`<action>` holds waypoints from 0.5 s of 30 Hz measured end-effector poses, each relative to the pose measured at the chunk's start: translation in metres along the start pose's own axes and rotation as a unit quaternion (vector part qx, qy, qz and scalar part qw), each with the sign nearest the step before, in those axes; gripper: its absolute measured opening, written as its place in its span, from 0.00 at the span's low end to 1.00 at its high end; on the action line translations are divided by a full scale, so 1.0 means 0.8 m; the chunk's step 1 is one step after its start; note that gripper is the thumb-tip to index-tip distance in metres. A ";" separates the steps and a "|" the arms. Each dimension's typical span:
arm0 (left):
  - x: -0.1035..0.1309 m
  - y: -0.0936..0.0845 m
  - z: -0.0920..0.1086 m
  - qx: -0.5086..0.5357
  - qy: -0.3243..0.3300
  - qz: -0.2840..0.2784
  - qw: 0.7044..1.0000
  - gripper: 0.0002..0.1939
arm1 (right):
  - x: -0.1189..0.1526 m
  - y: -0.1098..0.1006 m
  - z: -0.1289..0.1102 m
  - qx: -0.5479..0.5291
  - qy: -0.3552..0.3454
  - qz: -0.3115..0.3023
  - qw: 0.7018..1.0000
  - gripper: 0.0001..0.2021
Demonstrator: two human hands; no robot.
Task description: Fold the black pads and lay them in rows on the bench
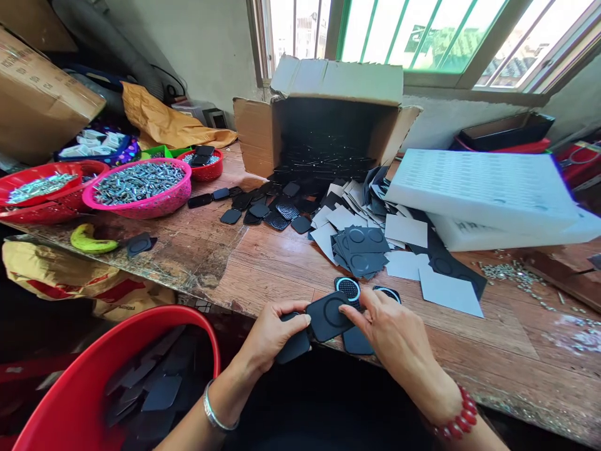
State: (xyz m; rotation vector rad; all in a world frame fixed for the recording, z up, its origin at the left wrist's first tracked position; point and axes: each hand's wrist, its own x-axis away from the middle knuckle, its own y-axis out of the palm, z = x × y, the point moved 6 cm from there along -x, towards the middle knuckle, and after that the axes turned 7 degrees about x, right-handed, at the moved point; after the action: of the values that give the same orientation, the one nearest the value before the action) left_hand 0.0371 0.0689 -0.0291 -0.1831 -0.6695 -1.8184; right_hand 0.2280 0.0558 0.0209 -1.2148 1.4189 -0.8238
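My left hand (267, 335) is closed around the left end of a black hinged pad (323, 318), thumb on top near the joint. The pad's right panel carries a round ring outline and tilts up above the table's front edge. My right hand (399, 329) is closed at that panel's right side, thumb pressed beside the ring; its other fingertips are partly hidden. Just beyond and under the hands lie more black pads (359, 341), one with a pale ring around a textured disc (347, 288). Behind them is a pile of black ring-marked sheets (361, 247).
An open cardboard box (253, 134) of black pieces stands at the back. White foam trays (469, 188) and white cards (451, 291) lie right. On the left are a pink basket (183, 194) of metal parts, a banana (91, 239) and a red bucket (211, 338) of black panels.
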 end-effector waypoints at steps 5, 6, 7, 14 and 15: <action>0.005 0.009 -0.007 0.003 0.003 -0.033 0.999 0.22 | -0.003 0.010 -0.013 -0.267 0.074 -0.072 0.958 0.15; 0.007 0.013 -0.006 -0.018 0.018 -0.051 0.998 0.22 | -0.003 0.013 -0.020 -0.305 0.081 -0.078 0.946 0.14; 0.009 0.016 -0.005 -0.039 0.029 -0.072 0.996 0.22 | -0.004 0.016 -0.027 -0.333 0.090 -0.081 0.935 0.16; 0.050 -0.109 0.018 -0.206 0.010 -0.007 0.979 0.25 | -0.007 0.054 -0.038 -0.468 0.202 -0.200 0.837 0.28; 0.063 -0.149 0.029 -0.237 0.015 0.063 0.969 0.27 | -0.011 0.051 -0.029 -0.471 0.208 -0.183 0.838 0.28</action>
State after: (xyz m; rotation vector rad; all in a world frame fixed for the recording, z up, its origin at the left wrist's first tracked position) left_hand -0.0942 0.0638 -0.0296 -0.5026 -0.1846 -1.8272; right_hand 0.1951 0.0716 -0.0098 -2.2070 2.0998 -0.6547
